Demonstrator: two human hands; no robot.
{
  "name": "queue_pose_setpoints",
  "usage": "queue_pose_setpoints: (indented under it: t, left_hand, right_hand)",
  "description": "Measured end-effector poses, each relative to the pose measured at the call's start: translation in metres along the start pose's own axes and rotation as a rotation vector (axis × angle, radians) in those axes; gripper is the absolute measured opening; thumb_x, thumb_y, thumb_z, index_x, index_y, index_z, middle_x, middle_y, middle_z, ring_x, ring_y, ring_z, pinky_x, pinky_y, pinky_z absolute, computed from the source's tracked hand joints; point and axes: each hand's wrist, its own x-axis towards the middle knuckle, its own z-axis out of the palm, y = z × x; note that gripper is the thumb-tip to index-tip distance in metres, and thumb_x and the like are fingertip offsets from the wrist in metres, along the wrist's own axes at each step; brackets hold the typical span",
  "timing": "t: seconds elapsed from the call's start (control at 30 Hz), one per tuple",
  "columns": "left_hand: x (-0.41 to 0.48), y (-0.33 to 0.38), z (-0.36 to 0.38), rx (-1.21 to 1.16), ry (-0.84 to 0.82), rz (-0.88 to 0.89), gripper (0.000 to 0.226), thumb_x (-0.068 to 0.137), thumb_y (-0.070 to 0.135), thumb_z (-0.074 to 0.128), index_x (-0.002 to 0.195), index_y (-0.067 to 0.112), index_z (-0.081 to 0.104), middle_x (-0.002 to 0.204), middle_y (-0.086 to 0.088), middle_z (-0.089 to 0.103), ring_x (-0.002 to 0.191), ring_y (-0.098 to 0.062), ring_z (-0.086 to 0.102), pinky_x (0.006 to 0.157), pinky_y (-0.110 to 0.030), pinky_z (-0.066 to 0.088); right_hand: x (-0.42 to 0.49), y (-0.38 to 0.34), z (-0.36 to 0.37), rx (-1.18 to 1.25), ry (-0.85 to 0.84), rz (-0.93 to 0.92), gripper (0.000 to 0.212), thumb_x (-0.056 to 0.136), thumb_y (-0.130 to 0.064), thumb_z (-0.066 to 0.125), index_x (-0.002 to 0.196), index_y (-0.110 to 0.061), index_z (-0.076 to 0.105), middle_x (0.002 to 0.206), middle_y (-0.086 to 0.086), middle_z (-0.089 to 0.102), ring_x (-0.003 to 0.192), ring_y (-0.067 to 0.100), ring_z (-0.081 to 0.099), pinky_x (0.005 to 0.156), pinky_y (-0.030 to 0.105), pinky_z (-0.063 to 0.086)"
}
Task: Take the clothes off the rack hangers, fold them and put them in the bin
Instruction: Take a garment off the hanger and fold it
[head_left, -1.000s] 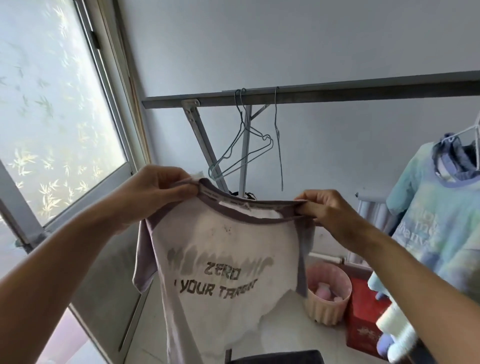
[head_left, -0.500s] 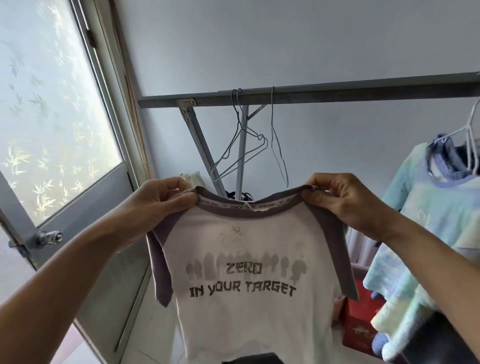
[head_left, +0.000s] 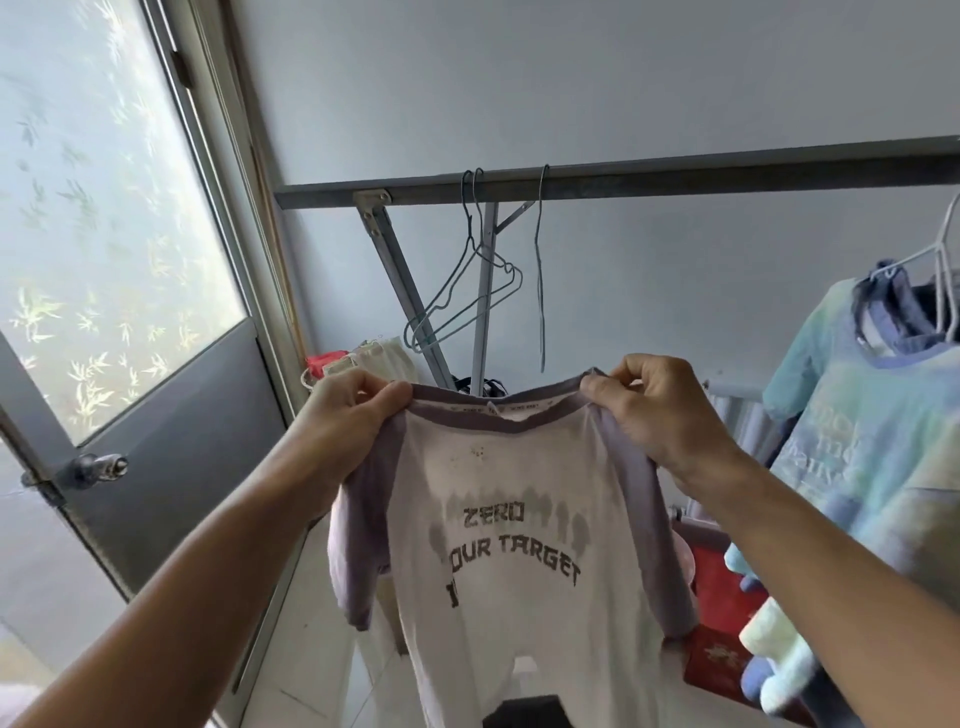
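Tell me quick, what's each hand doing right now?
Left hand: pinching the left shoulder of the white T-shirt with purple sleeves.
Right hand: pinching the T-shirt's right shoulder at the collar.

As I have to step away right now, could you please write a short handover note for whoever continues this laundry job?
Left hand pinches one shoulder of the white T-shirt at the collar; right hand pinches the other.
The shirt hangs spread between them, off its hanger, below the rack bar.
Done: empty wire hangers hang on the bar.
Left: fold and bin this shirt, then the tie-dye shirt on the white hanger at right.
No bin plainly in view.
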Motion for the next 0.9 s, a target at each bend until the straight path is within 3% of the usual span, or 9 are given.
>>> queue_pose_setpoints:
  t: [0.1,0.23,0.33,0.4,0.53,0.6,0.7,0.8,0.9]
  left_hand:
    - [-0.011,0.002,0.016,-0.056,0.010,-0.029,0.019,0.094,0.025,0.063,0.084,0.009,0.061,0.073,-0.010,0.066,0.053,-0.015,0.059,0.047,-0.025,0.050]
    - [-0.029,0.008,0.041,-0.131,-0.042,-0.034,0.021,0.093,0.032,0.062,0.090,0.011,0.062,0.088,-0.015,0.072,0.074,-0.029,0.066,0.074,-0.044,0.057]
    - [-0.041,0.012,0.062,-0.160,-0.049,0.012,0.022,0.093,0.032,0.062,0.090,0.011,0.060,0.088,-0.018,0.071,0.071,-0.025,0.062,0.073,-0.045,0.054]
    - [-0.044,0.014,0.073,-0.198,-0.039,0.032,0.018,0.095,0.028,0.061,0.090,0.011,0.059,0.089,-0.023,0.071,0.076,-0.029,0.066,0.079,-0.053,0.055]
    - [-0.049,0.014,0.083,-0.254,-0.043,0.033,0.015,0.098,0.025,0.056,0.094,0.011,0.059,0.092,-0.021,0.071,0.090,-0.035,0.070,0.086,-0.054,0.055]
    - [-0.053,0.016,0.085,-0.279,-0.070,0.047,0.019,0.101,0.026,0.051,0.097,0.008,0.057,0.086,-0.023,0.070,0.080,-0.033,0.070,0.078,-0.050,0.059]
    - [-0.059,0.024,0.085,-0.375,-0.149,0.016,0.040,0.105,0.035,0.036,0.100,-0.001,0.053,0.062,-0.016,0.063,0.056,-0.029,0.060,0.049,-0.037,0.055]
    - [-0.063,0.026,0.085,-0.461,-0.179,-0.020,0.060,0.100,0.052,0.032,0.111,-0.002,0.055,0.078,-0.011,0.072,0.067,-0.029,0.069,0.052,-0.035,0.055]
    - [-0.066,0.028,0.081,-0.507,-0.193,-0.045,0.063,0.092,0.058,0.035,0.110,0.002,0.057,0.086,-0.014,0.070,0.070,-0.025,0.070,0.054,-0.037,0.058]
  right_hand:
    - [-0.009,-0.006,0.008,-0.077,0.038,-0.017,0.031,0.090,-0.030,0.064,0.069,-0.008,0.057,0.053,-0.005,0.049,0.046,0.008,0.040,0.050,0.024,0.033]
    - [-0.023,-0.014,0.026,-0.062,0.030,-0.060,0.032,0.093,-0.033,0.061,0.068,-0.014,0.054,0.056,-0.005,0.051,0.049,0.008,0.043,0.051,0.025,0.034]
    - [-0.030,-0.016,0.038,-0.006,0.018,-0.094,0.031,0.092,-0.036,0.063,0.071,-0.013,0.056,0.061,-0.002,0.058,0.057,0.012,0.053,0.057,0.029,0.043]
    - [-0.033,-0.018,0.043,0.024,-0.005,-0.103,0.030,0.092,-0.037,0.063,0.075,-0.013,0.059,0.066,0.000,0.064,0.061,0.015,0.058,0.061,0.032,0.048]
    - [-0.035,-0.020,0.046,0.031,-0.035,-0.136,0.027,0.095,-0.035,0.059,0.076,-0.015,0.059,0.065,-0.007,0.061,0.062,0.009,0.055,0.063,0.031,0.048]
    - [-0.037,-0.022,0.043,-0.004,-0.040,-0.147,0.027,0.096,-0.035,0.056,0.077,-0.016,0.057,0.066,-0.008,0.059,0.065,0.011,0.056,0.066,0.034,0.049]
    - [-0.040,-0.024,0.039,-0.072,-0.057,-0.171,0.028,0.098,-0.039,0.050,0.077,-0.021,0.051,0.069,-0.008,0.059,0.069,0.014,0.059,0.068,0.037,0.051]
    - [-0.044,-0.027,0.036,-0.034,-0.156,-0.155,0.034,0.088,-0.058,0.055,0.085,-0.024,0.055,0.080,-0.006,0.068,0.078,0.013,0.068,0.073,0.041,0.058]
    - [-0.043,-0.028,0.033,-0.026,-0.210,-0.180,0.020,0.089,-0.040,0.066,0.092,-0.022,0.058,0.084,-0.004,0.069,0.079,0.011,0.070,0.072,0.036,0.060]
